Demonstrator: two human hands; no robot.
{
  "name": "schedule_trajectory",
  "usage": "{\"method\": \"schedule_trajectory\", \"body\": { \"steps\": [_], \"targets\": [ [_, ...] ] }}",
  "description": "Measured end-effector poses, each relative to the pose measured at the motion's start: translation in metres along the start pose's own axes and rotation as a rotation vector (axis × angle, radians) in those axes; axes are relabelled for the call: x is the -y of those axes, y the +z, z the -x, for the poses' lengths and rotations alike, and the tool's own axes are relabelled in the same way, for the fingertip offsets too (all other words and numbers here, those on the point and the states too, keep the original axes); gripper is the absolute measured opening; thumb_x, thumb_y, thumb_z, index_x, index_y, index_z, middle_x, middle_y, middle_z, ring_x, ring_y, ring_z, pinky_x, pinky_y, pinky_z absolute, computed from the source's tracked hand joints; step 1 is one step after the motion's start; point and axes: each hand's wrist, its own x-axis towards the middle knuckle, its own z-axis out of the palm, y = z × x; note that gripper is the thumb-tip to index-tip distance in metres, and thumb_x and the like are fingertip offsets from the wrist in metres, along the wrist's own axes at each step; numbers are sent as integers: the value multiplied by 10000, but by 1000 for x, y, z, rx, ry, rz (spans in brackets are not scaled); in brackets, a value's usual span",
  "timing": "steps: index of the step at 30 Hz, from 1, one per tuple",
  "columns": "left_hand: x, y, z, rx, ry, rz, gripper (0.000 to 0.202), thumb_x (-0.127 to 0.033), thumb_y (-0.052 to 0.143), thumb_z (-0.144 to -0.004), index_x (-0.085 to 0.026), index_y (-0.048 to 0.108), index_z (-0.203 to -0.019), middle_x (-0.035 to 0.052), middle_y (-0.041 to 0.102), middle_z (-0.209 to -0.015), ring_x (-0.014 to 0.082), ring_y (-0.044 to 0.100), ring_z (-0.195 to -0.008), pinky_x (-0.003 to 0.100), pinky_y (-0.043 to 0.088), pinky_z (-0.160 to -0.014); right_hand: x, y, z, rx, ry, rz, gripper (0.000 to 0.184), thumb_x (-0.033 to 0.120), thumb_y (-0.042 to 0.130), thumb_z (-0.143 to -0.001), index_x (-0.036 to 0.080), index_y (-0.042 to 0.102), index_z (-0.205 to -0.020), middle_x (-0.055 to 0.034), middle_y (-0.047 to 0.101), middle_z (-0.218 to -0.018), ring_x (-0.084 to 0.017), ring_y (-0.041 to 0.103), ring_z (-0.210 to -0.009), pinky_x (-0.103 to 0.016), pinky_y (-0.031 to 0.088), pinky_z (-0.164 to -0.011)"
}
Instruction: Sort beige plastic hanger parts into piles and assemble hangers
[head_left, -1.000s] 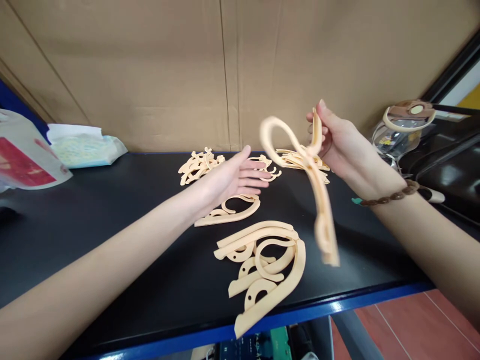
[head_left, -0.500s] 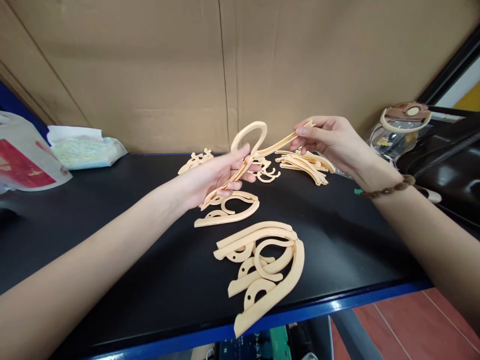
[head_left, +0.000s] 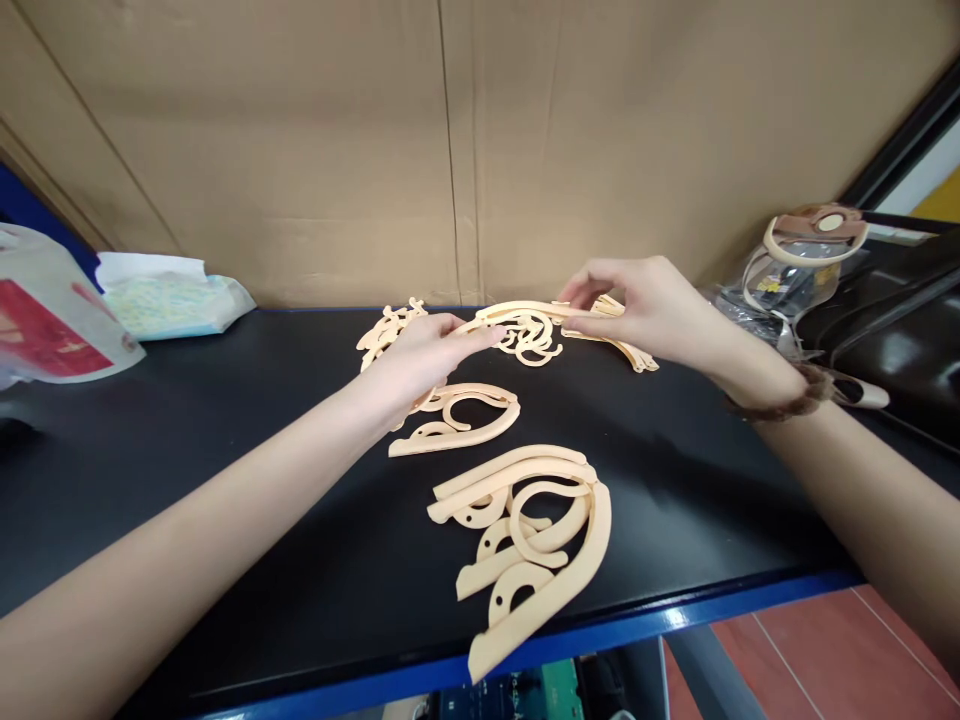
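Note:
My left hand (head_left: 420, 362) is closed around one end of a cream plastic folding hanger (head_left: 514, 308), its fingers partly hidden behind the palm. At the other end, my right hand (head_left: 641, 308) pinches the hanger's arm. The hanger is spread wide and low over the back of the table. Below and behind it lie loose cream hooks (head_left: 536, 354). Under my right hand is a pile of curved hanger arms (head_left: 634, 355). A folded hanger (head_left: 491, 430) rests just in front of my left hand, and several more folded hangers (head_left: 596, 535) overlap near the front edge.
Small cream parts (head_left: 386, 328) are heaped at the back, beside my left hand. A tissue pack (head_left: 176, 300) and a white-and-red bag (head_left: 60, 310) stand at left. At right are a clear bottle (head_left: 799, 275) and a black case (head_left: 892, 320). Cardboard (head_left: 337, 150) walls the back.
Both hands have lowered the hanger towards the table, and my right hand has come in a little to the left. The hanger's raised hook has swung down.

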Motion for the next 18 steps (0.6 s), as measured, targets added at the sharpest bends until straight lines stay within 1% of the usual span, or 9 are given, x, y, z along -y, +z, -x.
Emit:
{"method": "schedule_trajectory", "body": {
  "steps": [2,4,6,8,10,13,16,18],
  "targets": [
    [0,0,0,-47,25,-29,475,-629,732,-653,-192,676,-831,47,627,-759,190,560,-721,286,353,-567,6,6,1,62,-34,104,222,317,651,-817,236,680,-1021,4,718,-844,-168,634,-724,-293,398,-685],
    [1,0,0,-79,29,-39,494,-667,693,-672,-193,660,-806,48,625,-752,196,564,-732,291,351,-575,10,11,2,140,-55,102,309,308,669,-793,232,653,-1092,21,699,-807,-151,614,-686,-281,386,-670],
    [1,0,-1,-90,30,-56,523,-698,662,-683,-196,656,-829,45,627,-768,195,566,-737,294,349,-586,13,14,3,198,-59,-1,395,316,707,-757,211,623,-1129,36,659,-747,-144,597,-682,-278,401,-670],
    [1,0,-1,-96,32,-93,540,-697,674,-671,-202,649,-883,40,632,-808,192,563,-748,298,352,-604,17,17,5,218,-42,-146,465,327,737,-733,200,587,-1154,53,603,-692,-140,577,-684,-281,427,-677],
    [0,0,-2,-116,42,-128,543,-676,701,-656,-206,634,-918,35,629,-834,189,556,-752,302,354,-615,20,20,7,235,-37,-291,518,316,742,-733,211,528,-1193,60,585,-701,-138,572,-698,-287,455,-690],
    [-4,0,-1,-111,60,-101,543,-671,695,-665,-203,625,-930,46,634,-852,199,564,-768,309,364,-616,25,30,11,307,-53,-477,642,261,707,-771,239,386,-1326,38,625,-813,-147,605,-742,-305,502,-714],
    [-7,1,0,-95,56,-81,555,-676,697,-659,-202,626,-939,66,644,-889,226,581,-819,316,375,-621,30,43,16,348,-70,-588,899,222,708,-774,255,167,-1492,24,623,-846,-165,633,-775,-325,538,-726],
    [-7,1,1,-98,47,-100,541,-653,727,-641,-204,618,-922,64,638,-881,227,578,-813,317,375,-615,33,50,18,378,-61,-660,1045,208,724,-762,259,23,-1535,28,620,-836,-166,637,-758,-333,549,-727]
  ]
}}
